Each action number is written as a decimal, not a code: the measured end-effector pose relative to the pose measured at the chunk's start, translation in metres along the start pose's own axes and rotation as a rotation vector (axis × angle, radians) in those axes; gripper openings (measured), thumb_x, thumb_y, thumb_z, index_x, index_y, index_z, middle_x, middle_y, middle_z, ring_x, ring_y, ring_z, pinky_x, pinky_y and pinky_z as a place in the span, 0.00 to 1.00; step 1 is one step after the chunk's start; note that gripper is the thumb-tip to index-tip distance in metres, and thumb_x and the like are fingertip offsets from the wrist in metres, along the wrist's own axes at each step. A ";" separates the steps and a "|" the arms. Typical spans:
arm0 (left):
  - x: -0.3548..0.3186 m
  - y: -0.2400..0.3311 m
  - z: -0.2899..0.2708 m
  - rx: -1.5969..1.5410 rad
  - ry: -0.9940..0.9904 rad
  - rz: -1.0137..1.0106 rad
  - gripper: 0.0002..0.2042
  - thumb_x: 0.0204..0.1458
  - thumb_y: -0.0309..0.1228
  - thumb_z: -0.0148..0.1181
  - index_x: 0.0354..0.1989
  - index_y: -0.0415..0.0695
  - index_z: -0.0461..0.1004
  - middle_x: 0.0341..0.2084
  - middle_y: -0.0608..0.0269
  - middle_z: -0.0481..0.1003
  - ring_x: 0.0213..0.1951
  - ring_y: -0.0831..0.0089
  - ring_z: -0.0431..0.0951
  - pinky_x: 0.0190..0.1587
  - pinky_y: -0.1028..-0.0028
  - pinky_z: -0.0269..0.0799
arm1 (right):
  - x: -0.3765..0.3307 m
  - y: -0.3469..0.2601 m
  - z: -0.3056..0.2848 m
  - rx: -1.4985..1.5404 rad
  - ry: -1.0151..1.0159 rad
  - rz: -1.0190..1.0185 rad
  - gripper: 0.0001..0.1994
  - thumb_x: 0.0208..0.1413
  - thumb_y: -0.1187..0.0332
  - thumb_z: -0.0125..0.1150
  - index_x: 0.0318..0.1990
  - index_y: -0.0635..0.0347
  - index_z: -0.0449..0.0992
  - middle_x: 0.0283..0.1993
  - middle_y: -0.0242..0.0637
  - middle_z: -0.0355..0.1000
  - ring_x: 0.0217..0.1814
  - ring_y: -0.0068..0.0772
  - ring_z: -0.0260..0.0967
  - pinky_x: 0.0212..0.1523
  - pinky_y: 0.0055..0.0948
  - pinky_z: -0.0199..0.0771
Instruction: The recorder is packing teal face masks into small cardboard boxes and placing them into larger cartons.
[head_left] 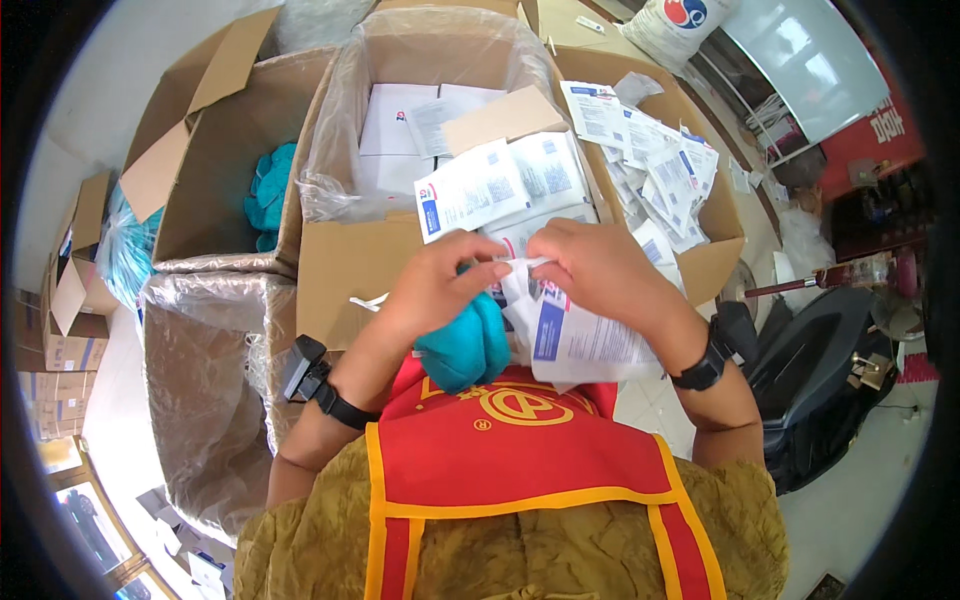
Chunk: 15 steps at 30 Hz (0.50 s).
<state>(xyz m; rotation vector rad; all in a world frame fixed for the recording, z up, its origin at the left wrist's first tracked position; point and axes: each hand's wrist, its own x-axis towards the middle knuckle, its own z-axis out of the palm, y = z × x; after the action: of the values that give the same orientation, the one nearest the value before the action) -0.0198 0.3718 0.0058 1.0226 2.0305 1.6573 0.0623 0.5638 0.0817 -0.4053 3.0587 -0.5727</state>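
My left hand is closed, its thumb and fingertips pinching a thin white strip. Below that hand hangs a teal cup-shaped fabric piece, partly covered by the fingers. My right hand pinches the other end of the white strip in front of my chest. Under the right hand is a white printed packet with a blue band. Whether the strip belongs to that packet is hidden by the fingers. More white packets lie just beyond both hands.
A carton at the right holds many loose packets. A plastic-lined carton stands ahead, and one with teal pieces at the left. Nearer left is another lined carton. A black seat-like object stands right.
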 end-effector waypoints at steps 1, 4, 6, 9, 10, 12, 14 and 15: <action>0.000 0.007 0.000 -0.024 -0.097 -0.098 0.06 0.52 0.28 0.59 0.34 0.39 0.75 0.23 0.69 0.74 0.29 0.80 0.72 0.32 0.78 0.68 | -0.003 -0.006 -0.003 0.001 0.003 0.007 0.06 0.49 0.66 0.58 0.31 0.57 0.71 0.32 0.38 0.69 0.36 0.45 0.70 0.34 0.40 0.69; -0.005 0.021 0.000 0.041 -0.104 -0.075 0.06 0.53 0.29 0.59 0.33 0.39 0.76 0.24 0.68 0.75 0.29 0.82 0.72 0.32 0.79 0.68 | -0.009 -0.016 -0.011 -0.026 0.011 0.003 0.05 0.48 0.68 0.60 0.31 0.56 0.72 0.30 0.36 0.68 0.33 0.43 0.69 0.31 0.36 0.67; -0.010 0.030 0.000 -0.011 -0.060 -0.103 0.06 0.52 0.28 0.59 0.32 0.39 0.76 0.23 0.67 0.74 0.28 0.81 0.71 0.31 0.78 0.67 | -0.011 -0.019 -0.016 0.000 -0.016 -0.019 0.05 0.50 0.68 0.56 0.28 0.58 0.70 0.30 0.37 0.67 0.33 0.44 0.69 0.30 0.40 0.68; -0.013 0.043 -0.010 -0.174 -0.071 -0.180 0.05 0.52 0.28 0.60 0.30 0.38 0.76 0.22 0.67 0.74 0.27 0.82 0.70 0.30 0.79 0.66 | -0.016 -0.030 -0.023 0.050 0.039 -0.040 0.05 0.51 0.68 0.55 0.27 0.58 0.69 0.30 0.37 0.66 0.32 0.45 0.69 0.29 0.41 0.68; -0.015 0.046 -0.014 -0.288 -0.128 -0.228 0.05 0.52 0.27 0.59 0.30 0.38 0.75 0.23 0.69 0.74 0.28 0.84 0.70 0.31 0.80 0.66 | -0.018 -0.030 -0.023 0.053 0.043 -0.043 0.05 0.51 0.68 0.55 0.27 0.58 0.69 0.30 0.37 0.66 0.32 0.45 0.69 0.29 0.41 0.68; -0.019 0.045 -0.018 -0.327 -0.128 -0.250 0.05 0.52 0.27 0.59 0.30 0.38 0.75 0.23 0.70 0.73 0.28 0.84 0.70 0.31 0.81 0.66 | -0.022 -0.029 -0.024 0.039 0.059 -0.064 0.05 0.49 0.69 0.56 0.27 0.58 0.68 0.28 0.37 0.65 0.32 0.43 0.69 0.28 0.40 0.68; -0.023 0.048 -0.017 -0.369 -0.131 -0.272 0.05 0.53 0.27 0.58 0.29 0.38 0.75 0.24 0.71 0.73 0.28 0.84 0.69 0.32 0.82 0.66 | -0.027 -0.036 -0.022 -0.016 0.098 -0.132 0.03 0.46 0.71 0.57 0.27 0.56 0.69 0.27 0.36 0.64 0.30 0.41 0.68 0.26 0.37 0.66; -0.024 0.052 -0.015 -0.379 -0.097 -0.305 0.05 0.53 0.27 0.58 0.29 0.38 0.75 0.23 0.71 0.73 0.28 0.85 0.69 0.32 0.82 0.66 | -0.029 -0.041 -0.022 -0.073 0.134 -0.199 0.04 0.43 0.73 0.58 0.27 0.55 0.69 0.26 0.34 0.63 0.28 0.38 0.67 0.23 0.34 0.64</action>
<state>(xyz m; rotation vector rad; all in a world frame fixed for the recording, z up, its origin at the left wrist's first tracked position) 0.0039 0.3483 0.0547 0.6158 1.6279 1.6987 0.0995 0.5422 0.1157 -0.7080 3.1965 -0.5132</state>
